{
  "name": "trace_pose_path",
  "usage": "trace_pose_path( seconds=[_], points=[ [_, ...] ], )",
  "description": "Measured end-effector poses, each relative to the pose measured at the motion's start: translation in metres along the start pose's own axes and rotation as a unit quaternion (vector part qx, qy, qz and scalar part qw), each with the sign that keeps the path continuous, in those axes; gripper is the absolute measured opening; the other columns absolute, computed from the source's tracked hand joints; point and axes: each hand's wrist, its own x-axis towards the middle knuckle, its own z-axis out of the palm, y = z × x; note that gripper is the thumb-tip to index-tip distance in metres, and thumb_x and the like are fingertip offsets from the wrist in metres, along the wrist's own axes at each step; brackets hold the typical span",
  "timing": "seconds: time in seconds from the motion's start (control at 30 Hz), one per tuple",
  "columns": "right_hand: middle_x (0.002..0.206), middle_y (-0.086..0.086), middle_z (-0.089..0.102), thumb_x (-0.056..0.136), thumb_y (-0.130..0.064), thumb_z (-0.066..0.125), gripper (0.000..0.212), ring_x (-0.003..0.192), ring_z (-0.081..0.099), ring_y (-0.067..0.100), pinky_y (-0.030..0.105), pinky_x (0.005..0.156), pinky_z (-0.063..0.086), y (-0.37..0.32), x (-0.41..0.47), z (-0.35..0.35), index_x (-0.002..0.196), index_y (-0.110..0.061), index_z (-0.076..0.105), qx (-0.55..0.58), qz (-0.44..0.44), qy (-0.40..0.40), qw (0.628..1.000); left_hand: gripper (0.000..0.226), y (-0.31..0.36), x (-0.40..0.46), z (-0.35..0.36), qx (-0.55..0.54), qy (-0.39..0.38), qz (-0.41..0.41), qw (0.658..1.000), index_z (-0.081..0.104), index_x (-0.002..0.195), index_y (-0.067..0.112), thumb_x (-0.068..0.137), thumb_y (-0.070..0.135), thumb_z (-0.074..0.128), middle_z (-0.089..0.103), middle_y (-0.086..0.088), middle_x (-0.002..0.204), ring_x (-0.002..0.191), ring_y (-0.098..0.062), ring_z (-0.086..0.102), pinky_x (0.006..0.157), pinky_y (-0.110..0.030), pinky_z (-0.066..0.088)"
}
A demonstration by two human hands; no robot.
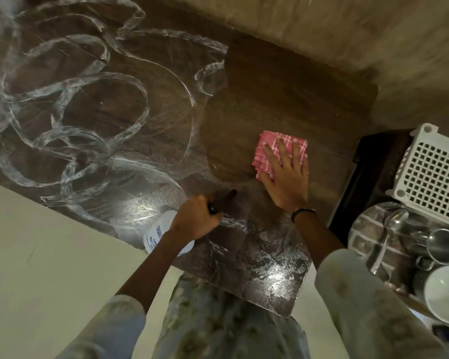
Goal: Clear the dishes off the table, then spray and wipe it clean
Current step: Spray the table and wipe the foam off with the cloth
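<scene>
Pressing a folded pink checked cloth (283,151) flat with straight right hand (287,177) fingers on the streaky dark wooden tabletop (283,94), left hand (196,216) fingers curled round a white spray bottle (163,237).

White slotted basket (436,174) at right, beside dark cabinet (368,177).

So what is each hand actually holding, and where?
The left hand grips the spray bottle at its dark trigger head. The right hand holds nothing; it presses flat on the pink cloth.

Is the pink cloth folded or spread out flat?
Folded: the pink checked cloth shows stacked layered edges along its near side, forming a compact square under the right hand.
</scene>
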Motion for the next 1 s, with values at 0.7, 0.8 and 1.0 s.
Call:
trace_pose_path(
  seconds=[0.7, 0.8, 1.0],
  points=[
    [0.16, 0.003, 0.011, 0.091, -0.049, 0.039, 0.062, 0.146, 0.0, 0.037, 0.059, 0.11, -0.005, -0.067, -0.011, 0.019, 0.149, -0.033, 0.022, 0.03, -0.044, 0.0, 0.999, 0.013, -0.018, -0.02, -0.006, -0.049, 0.072, -0.067, 0.994, 0.071, 0.089, 0.008, 0.08, 0.014, 0.066, 0.053, 0.003, 0.053, 0.045, -0.009, 0.047, 0.047, -0.021, 0.033],
    [0.159, 0.001, 0.018, 0.091, -0.047, 0.037, 0.057, 0.146, 0.004, 0.035, 0.058, 0.115, -0.003, -0.083, -0.029, 0.031, 0.147, -0.033, 0.028, 0.019, -0.137, -0.001, 0.99, 0.007, -0.019, -0.026, -0.011, -0.084, 0.092, -0.064, 0.99, 0.064, 0.074, 0.013, 0.08, 0.009, 0.065, 0.044, 0.006, 0.046, 0.035, -0.006, 0.042, 0.04, -0.014, 0.028],
    [0.159, 0.0, 0.014, 0.089, -0.062, 0.035, 0.066, 0.146, 0.006, 0.032, 0.061, 0.115, 0.011, -0.025, -0.075, 0.035, 0.148, -0.037, 0.021, -0.068, -0.223, -0.034, 0.972, 0.009, -0.02, -0.039, -0.012, -0.116, 0.096, -0.058, 0.987, 0.061, 0.075, 0.014, 0.083, 0.013, 0.066, 0.049, 0.003, 0.051, 0.046, -0.01, 0.044, 0.05, -0.022, 0.032]
  ],
)
